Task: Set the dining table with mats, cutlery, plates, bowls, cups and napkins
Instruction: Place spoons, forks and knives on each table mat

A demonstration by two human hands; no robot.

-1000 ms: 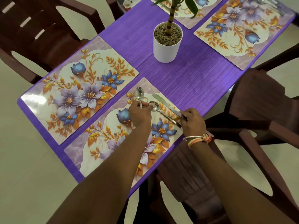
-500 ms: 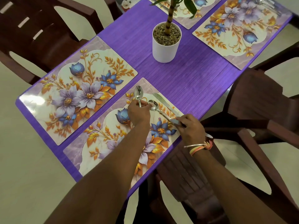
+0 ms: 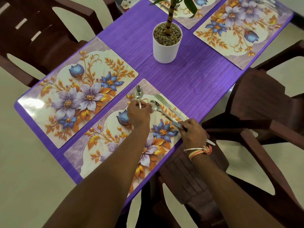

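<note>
The cutlery looked like thin polished steel: light, stiff and slippery. I judged each piece was best taken by the middle of its handle with a firm pinch, not by the slick bowl or blade. None of it seemed fragile, though it could skid on the glossy near mat (image 3: 92, 150).

The left hand (image 3: 139, 114) was curled over the far end of the near mat, fingers closed round the handle of the first spoon (image 3: 138, 93). Its bowl stuck out beyond the knuckles toward the mat's far corner. I could not tell whether that bowl rested on the mat or hung just above it.

The right hand (image 3: 193, 134) sat at the mat's right corner, thumb and fingers pinched on the handle of the second spoon (image 3: 155, 105). That spoon lay slantwise on the mat, its bowl just beside the left hand.

The knife (image 3: 166, 102) lay on the mat alongside the second spoon, on the side away from the left hand. Its handle ran toward the right hand, and I could not tell whether those fingers gripped it too. A silver tip (image 3: 211, 143) showed behind that hand, past the mat's edge.
</note>
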